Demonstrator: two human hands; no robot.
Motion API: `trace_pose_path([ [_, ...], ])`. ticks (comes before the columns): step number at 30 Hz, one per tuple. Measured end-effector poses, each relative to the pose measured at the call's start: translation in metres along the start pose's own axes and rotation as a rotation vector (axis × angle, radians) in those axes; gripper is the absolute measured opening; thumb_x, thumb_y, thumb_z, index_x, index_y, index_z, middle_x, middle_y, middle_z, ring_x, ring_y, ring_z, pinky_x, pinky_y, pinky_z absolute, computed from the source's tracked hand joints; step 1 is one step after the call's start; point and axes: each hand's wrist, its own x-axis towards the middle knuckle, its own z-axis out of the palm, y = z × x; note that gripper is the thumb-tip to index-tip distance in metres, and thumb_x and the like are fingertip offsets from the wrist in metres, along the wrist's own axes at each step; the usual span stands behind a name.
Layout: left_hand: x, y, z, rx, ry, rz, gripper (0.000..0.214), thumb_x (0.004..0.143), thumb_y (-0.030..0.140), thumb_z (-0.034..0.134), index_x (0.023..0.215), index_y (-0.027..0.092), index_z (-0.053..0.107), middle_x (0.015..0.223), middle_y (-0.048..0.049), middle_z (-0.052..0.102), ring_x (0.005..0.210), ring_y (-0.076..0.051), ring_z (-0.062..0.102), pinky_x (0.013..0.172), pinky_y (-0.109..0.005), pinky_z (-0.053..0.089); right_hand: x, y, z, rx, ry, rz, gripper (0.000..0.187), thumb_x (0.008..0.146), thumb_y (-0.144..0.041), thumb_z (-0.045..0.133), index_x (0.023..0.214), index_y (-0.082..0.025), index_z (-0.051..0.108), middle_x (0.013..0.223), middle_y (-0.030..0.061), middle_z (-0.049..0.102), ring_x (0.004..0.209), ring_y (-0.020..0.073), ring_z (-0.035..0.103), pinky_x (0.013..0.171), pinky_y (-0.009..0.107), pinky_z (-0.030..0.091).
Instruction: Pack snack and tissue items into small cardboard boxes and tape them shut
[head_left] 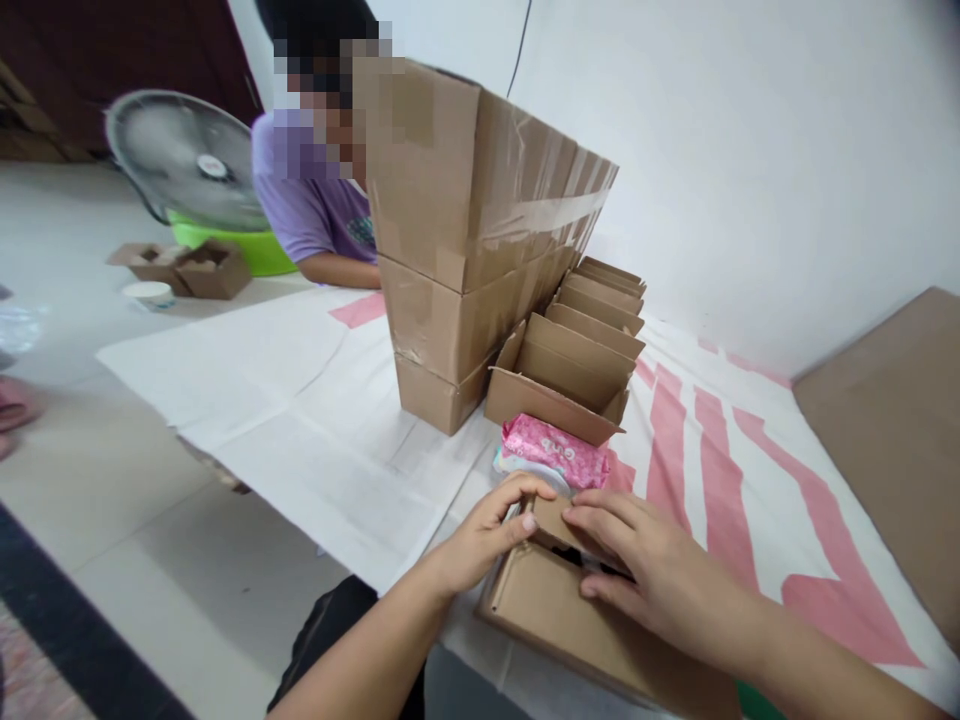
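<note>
A brown cardboard box [555, 610] lies in front of me at the table's near edge, its top flaps not quite meeting and a dark gap between them. My left hand [499, 530] grips the box's far left corner, thumb on top and fingers bent over the edge. Across the gap rests my right hand [637, 560], its fingers on the far flap and its thumb on the near one. Just beyond the box is a pink soft pack [555, 450], with a pale round item under it partly hidden.
Taped cartons [427, 180] form a tall stack. Beside it stands a row of open boxes [570, 370]. A person in a purple shirt [300, 190] is behind the stack. A floor fan [187, 160] is at left, and a large cardboard panel [892, 430] at right.
</note>
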Motion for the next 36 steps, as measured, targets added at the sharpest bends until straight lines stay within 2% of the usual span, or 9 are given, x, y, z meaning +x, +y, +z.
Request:
trace_pose_path([
  [5,-0.002,-0.003,0.002,-0.063,0.021,-0.058,0.040,0.089,0.054,0.061,0.115,0.024,0.061,0.108,-0.0042,0.058,0.103,-0.023,0.052,0.091,-0.033,0.038,-0.003,0.002,0.007,-0.013,0.097,-0.079,0.042,0.085,-0.017,0.070,0.124,-0.021,0.055,0.129,0.0100,0.062,0.119,0.0255,0.058,0.098,0.043,0.052],
  [10,-0.002,-0.004,0.002,-0.075,0.028,-0.062,0.040,0.089,0.054,0.060,0.115,0.025,0.061,0.108,-0.0039,0.057,0.101,-0.022,0.052,0.090,-0.032,0.038,-0.009,0.002,0.011,0.059,0.236,-0.158,0.011,0.095,-0.016,0.053,0.102,-0.021,0.059,0.100,0.0064,0.068,0.093,0.0223,0.063,0.080,0.038,0.054],
  [12,-0.002,-0.004,0.003,-0.074,0.025,-0.048,0.040,0.088,0.055,0.061,0.115,0.025,0.061,0.109,-0.0043,0.057,0.103,-0.022,0.052,0.091,-0.032,0.038,-0.009,0.001,0.011,0.097,0.257,-0.159,0.015,0.097,-0.015,0.045,0.096,-0.021,0.059,0.094,0.0057,0.068,0.086,0.0210,0.062,0.075,0.036,0.053],
  [20,-0.003,-0.006,0.001,-0.044,0.010,-0.052,0.041,0.089,0.055,0.060,0.117,0.026,0.060,0.112,-0.0044,0.057,0.106,-0.024,0.052,0.092,-0.033,0.037,-0.003,0.001,0.012,0.227,0.303,0.021,0.021,0.098,-0.021,0.043,0.083,-0.021,0.058,0.083,0.0037,0.067,0.079,0.0176,0.064,0.071,0.031,0.050],
  [27,-0.002,-0.004,-0.001,0.005,0.011,-0.037,0.042,0.088,0.057,0.059,0.116,0.025,0.061,0.112,-0.0061,0.058,0.108,-0.026,0.052,0.095,-0.035,0.038,-0.012,0.010,0.012,0.358,0.389,0.125,0.022,0.100,-0.030,0.044,0.088,-0.023,0.061,0.079,-0.0005,0.069,0.070,0.0128,0.066,0.065,0.024,0.051],
  [29,-0.002,-0.004,-0.001,0.014,0.023,-0.028,0.042,0.088,0.057,0.059,0.115,0.025,0.061,0.112,-0.0062,0.059,0.109,-0.026,0.052,0.095,-0.035,0.038,-0.020,0.014,0.012,0.368,0.446,0.114,0.021,0.100,-0.029,0.045,0.089,-0.023,0.061,0.080,-0.0008,0.070,0.071,0.0120,0.068,0.065,0.022,0.053],
  [32,-0.002,-0.004,-0.003,0.024,0.031,-0.030,0.044,0.087,0.058,0.060,0.115,0.025,0.062,0.113,-0.0065,0.060,0.109,-0.026,0.053,0.096,-0.036,0.039,-0.042,0.024,0.012,0.288,0.533,0.009,0.014,0.097,-0.021,0.050,0.093,-0.025,0.063,0.085,-0.0007,0.072,0.079,0.0120,0.070,0.069,0.020,0.054],
  [34,-0.002,-0.004,-0.003,0.026,0.031,-0.044,0.044,0.086,0.059,0.061,0.115,0.025,0.062,0.113,-0.0067,0.062,0.109,-0.027,0.054,0.096,-0.036,0.039,-0.065,0.033,0.015,0.203,0.612,-0.049,0.015,0.094,-0.015,0.053,0.098,-0.025,0.063,0.089,0.0002,0.073,0.085,0.0135,0.071,0.074,0.020,0.056],
  [36,-0.002,-0.004,-0.004,0.030,0.037,-0.064,0.044,0.086,0.058,0.062,0.115,0.025,0.062,0.114,-0.0069,0.063,0.110,-0.027,0.055,0.096,-0.036,0.040,-0.094,0.043,0.021,0.133,0.682,-0.017,0.018,0.091,-0.012,0.056,0.100,-0.025,0.064,0.092,0.0015,0.073,0.089,0.0153,0.071,0.077,0.022,0.057],
])
